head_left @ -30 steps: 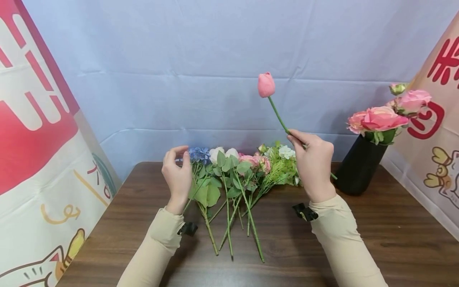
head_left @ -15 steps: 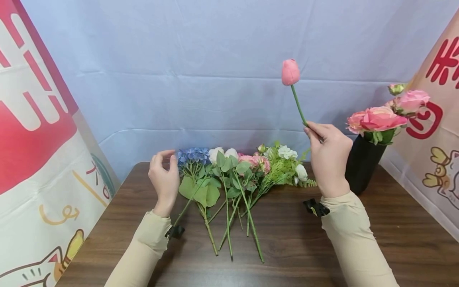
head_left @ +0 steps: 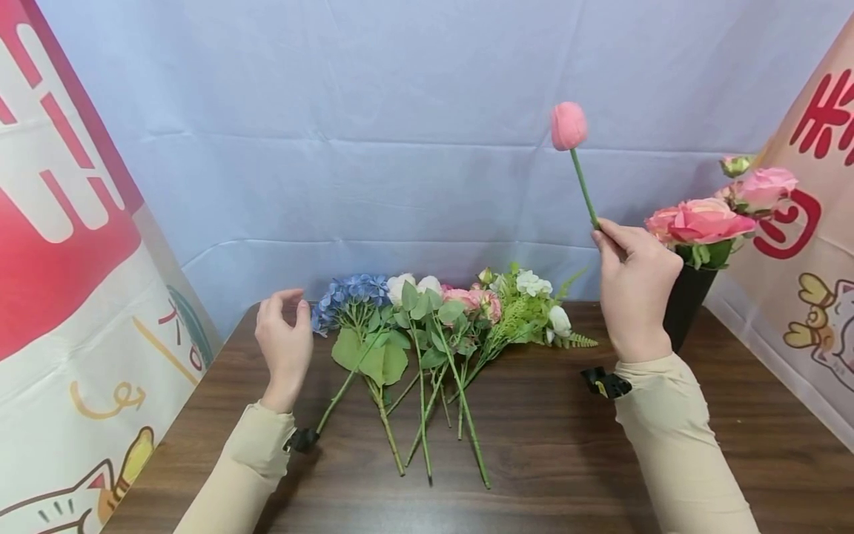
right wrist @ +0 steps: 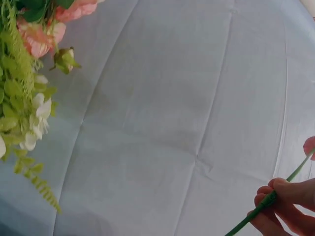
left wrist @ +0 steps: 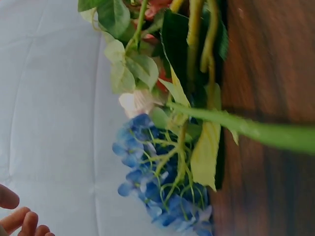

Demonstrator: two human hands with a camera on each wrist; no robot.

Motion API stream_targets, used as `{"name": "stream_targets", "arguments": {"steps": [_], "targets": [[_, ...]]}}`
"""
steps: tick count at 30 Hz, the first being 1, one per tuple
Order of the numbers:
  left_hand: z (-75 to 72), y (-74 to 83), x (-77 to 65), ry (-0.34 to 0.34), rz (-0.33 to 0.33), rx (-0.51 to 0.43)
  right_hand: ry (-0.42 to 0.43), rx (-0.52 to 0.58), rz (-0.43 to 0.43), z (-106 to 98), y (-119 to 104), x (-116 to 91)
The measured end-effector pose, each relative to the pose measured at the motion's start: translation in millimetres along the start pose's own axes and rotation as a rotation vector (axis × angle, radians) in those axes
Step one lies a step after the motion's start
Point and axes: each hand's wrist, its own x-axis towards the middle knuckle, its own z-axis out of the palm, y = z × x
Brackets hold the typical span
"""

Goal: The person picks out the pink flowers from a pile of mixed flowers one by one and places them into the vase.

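The grip of the right hand point(head_left: 637, 289) is grasping: thumb and fingers pinch the green stem point(right wrist: 241, 224) of a pink tulip point(head_left: 569, 126). This flower is in the air above the tabletop point(head_left: 567, 475), its head up and leaning a little to the left. In the right wrist view the stem continues past the fingertips, but its lower end goes out of sight. The left hand point(head_left: 285, 348) holds nothing; its fingers are loosely bent, near the blue flowers point(head_left: 353, 293), and the left wrist view shows a gap between them.

The black vase point(head_left: 690, 304) stands behind the right hand, which covers a part of it, and pink roses point(head_left: 710, 221) are already in its mouth. Other cut flowers, white point(head_left: 402, 289) and pink point(head_left: 467, 299) among them, lie in a row, most of their stems toward the person.

In my judgement, the step in hand is to bring this tulip to the vase. The next move would then call for guiding the stem's lower end above the mouth, turning it more upright, and lowering it gently between the roses. The free left hand could perhaps steady the vase.
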Motion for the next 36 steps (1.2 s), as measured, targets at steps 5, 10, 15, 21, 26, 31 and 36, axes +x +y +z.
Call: {"name": "stream_targets", "arguments": {"steps": [5,10,15,21,26,31,36], "targets": [[-7.2,-7.0,1.2,-0.005,0.003,0.039,0.007,-0.027,0.037,-5.3,5.7,2.9],[-13.6,-12.6,3.1,-0.005,0.012,0.066,0.028,-0.057,0.07,-11.5,10.9,6.0],[-20.1,-20.3,4.6,-0.009,-0.003,0.099,0.044,-0.078,0.115,-17.0,17.7,9.4],[-27.1,-27.0,4.4,-0.028,-0.022,0.146,0.055,-0.085,0.17,-23.6,28.2,13.1],[-31.7,-31.7,3.5,-0.05,-0.03,0.162,0.067,-0.102,0.177,-29.7,37.5,16.7],[-33.3,-36.3,2.4,-0.073,-0.029,0.182,0.103,-0.088,0.192,-36.4,45.3,22.7],[-34.4,-39.9,0.8,-0.108,-0.012,0.207,0.138,-0.118,0.268,-42.4,52.9,28.1]]}}
